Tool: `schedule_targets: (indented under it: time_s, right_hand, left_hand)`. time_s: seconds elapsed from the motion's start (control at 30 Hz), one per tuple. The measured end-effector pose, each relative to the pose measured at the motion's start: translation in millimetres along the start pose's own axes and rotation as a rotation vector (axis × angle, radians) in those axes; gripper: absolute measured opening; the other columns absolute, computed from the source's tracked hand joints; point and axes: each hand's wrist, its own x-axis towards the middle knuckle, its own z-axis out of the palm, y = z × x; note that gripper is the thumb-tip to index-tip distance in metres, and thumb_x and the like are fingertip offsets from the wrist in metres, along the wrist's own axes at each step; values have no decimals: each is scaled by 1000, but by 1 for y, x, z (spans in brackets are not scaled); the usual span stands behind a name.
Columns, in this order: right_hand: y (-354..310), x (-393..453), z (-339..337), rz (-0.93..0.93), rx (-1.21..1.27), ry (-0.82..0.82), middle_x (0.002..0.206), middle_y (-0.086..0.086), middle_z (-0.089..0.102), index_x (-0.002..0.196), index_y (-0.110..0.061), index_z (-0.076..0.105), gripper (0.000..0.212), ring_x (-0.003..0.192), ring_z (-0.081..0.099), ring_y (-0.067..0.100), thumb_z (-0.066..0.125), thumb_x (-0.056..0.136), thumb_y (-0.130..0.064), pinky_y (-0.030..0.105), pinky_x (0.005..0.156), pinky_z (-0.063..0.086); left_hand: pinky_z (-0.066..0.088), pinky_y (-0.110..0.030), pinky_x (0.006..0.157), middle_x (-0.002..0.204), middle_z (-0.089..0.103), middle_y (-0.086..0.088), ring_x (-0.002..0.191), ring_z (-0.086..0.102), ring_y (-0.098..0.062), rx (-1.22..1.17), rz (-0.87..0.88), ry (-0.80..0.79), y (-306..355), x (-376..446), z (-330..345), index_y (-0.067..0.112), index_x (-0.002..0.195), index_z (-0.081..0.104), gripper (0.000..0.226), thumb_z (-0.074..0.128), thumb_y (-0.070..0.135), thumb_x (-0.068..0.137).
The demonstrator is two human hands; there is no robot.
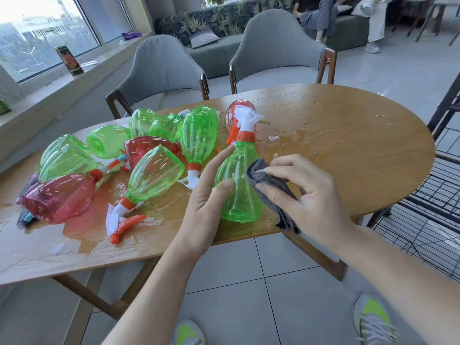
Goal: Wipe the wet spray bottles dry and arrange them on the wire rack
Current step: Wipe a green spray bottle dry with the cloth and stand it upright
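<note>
On the table, near edge: green spray bottle (239, 185) standing upright, white-and-orange trigger head on top.
Left hand (209, 192): fingers straight against the bottle's left side, thumb laid on its front, steadying it.
Right hand (306, 192): pinches a grey cloth (271, 188) and presses it to the bottle's right side.
Table (348, 145): wooden, rounded end, water pooled and beaded on top.
Heap, left of held bottle: green bottles (154, 175) and red bottles (59, 197) lying on their sides, touching one another, in the wet.
Wire rack (433, 215): black, standing on the floor just beside the table's right end.
Beyond the table: two grey chairs (276, 51).
</note>
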Motion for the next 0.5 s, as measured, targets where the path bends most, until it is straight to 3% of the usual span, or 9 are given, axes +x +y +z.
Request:
schedule_targets:
  time_s: [0.1,0.27,0.4,0.47,0.5]
  right_hand:
    - [-3,1,-1,-38,-37,5,104,8,68,109,-4,77,22,101,66,13,74,93,-19,25,88,52]
    - [0,13,-1,20,-36,51,105,7,68,110,-3,76,22,99,64,11,72,95,-17,22,88,48]
    - [-5,-1,6,-51,-50,-17,103,10,66,109,-3,78,20,96,65,16,76,92,-14,22,85,50]
    - [-6,-10,7,-135,-74,-84,103,13,65,109,-3,79,19,91,64,19,76,92,-11,21,83,50]
    - [-6,-14,8,-179,-86,-121,103,14,64,110,-3,79,18,91,63,20,75,94,-11,22,82,49]
  left_hand:
    - [41,-19,114,149,55,31,148,41,4,-30,-30,-11,1,0,0,47,149,53,47,53,34,103]
    - [34,-35,121,157,51,28,153,36,3,-67,-58,-36,0,1,-2,49,151,53,49,59,42,102]
    - [26,-63,127,164,48,3,158,36,-25,-145,-109,-7,-6,3,-4,48,153,51,58,64,59,98]
    - [24,-66,127,164,48,-2,157,37,-32,-147,-117,-4,-9,4,-6,47,153,50,61,65,63,97]
    - [25,-62,128,163,49,4,158,37,-26,-120,-119,4,-10,4,-6,47,153,50,58,63,61,99]
